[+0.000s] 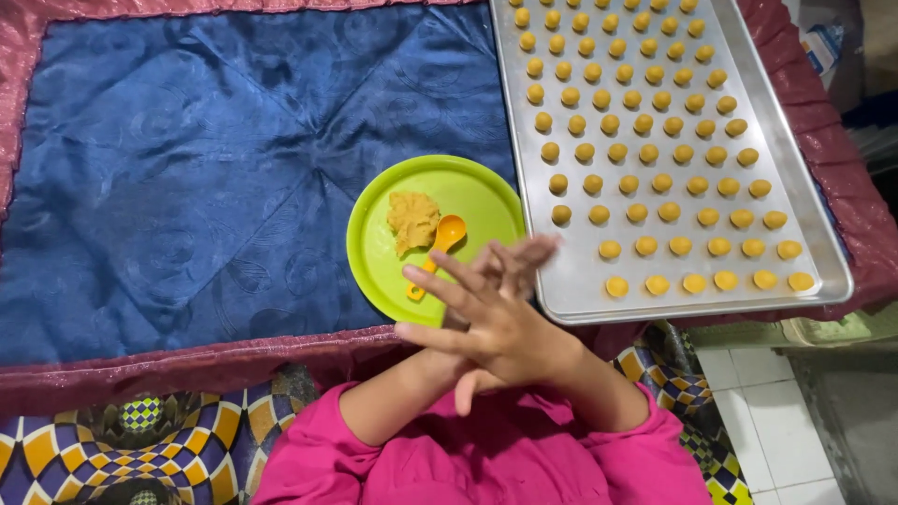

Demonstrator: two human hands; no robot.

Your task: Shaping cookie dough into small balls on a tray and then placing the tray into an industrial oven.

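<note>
Sleeves: bright pink fabric sleeves [486, 458] at the near edge, both forearms bare and crossing toward the middle.
Hands: right hand [500, 327] lies on top, palm down, fingers stretched out flat and pointing left; left hand [510, 262] sits underneath, palm up, its fingers reaching up and to the right. Palms pressed flat together, fingers straight, neither hand curled. Whether anything sits between the palms cannot be told; the top hand hides it.
Hand position: over the near right rim of the plate, just beside the near left corner of the tray. Left fingertips blurred.
Plate: round lime-green plastic plate [374, 252] on the cloth, just left of the tray.
Plate contents: a lump of tan-yellow dough [412, 220] left of centre; a small orange plastic measuring spoon [440, 243] beside it, bowl touching the dough's right edge, handle running down-left toward the right hand's fingertips.
Tray: rectangular silver metal baking tray [561, 281], stretching away to the far right.
Tray contents: small round yellow dough balls [636, 154] in even rows, spaced apart, filling nearly the whole tray; the nearest row starts short of the left edge.
Surface: dark blue satin quilted cloth [206, 168] with a pink-red border [187, 360], spread under plate and tray.
</note>
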